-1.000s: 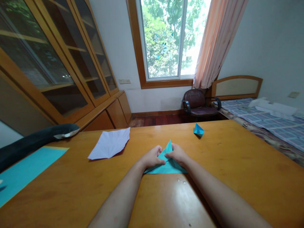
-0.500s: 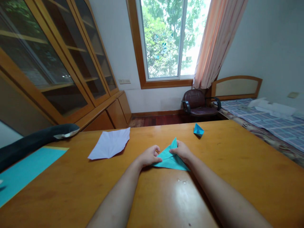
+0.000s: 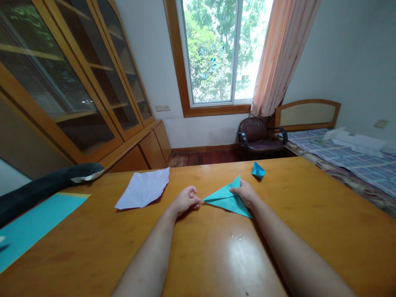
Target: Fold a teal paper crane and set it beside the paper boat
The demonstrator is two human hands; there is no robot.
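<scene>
**Folded teal paper pinned at a wooden table**

Seen from the head camera, a person sits at a broad wooden table with both forearms stretched forward. The right hand grips a teal paper triangle, fingers closed on its far edge, apparently to hold the flat-folded sheet steady against the tabletop. The triangle lies near the table's middle, one sharp tip pointing left toward the left hand. That hand rests loosely curled on the wood just beside the tip, its fingertips close to the paper; whether they touch it cannot be told, and it holds nothing.

Further back, near the far edge, a small teal folded piece stands apart from the work, seemingly set out of the way. To the left lies a creased white sheet, opened flat, and at the near left corner a larger teal sheet covers part of the table, with a dark grey, soft-looking object lying beside it. Beyond the table are a window, a glass-fronted cabinet, a dark chair and a bed.
</scene>
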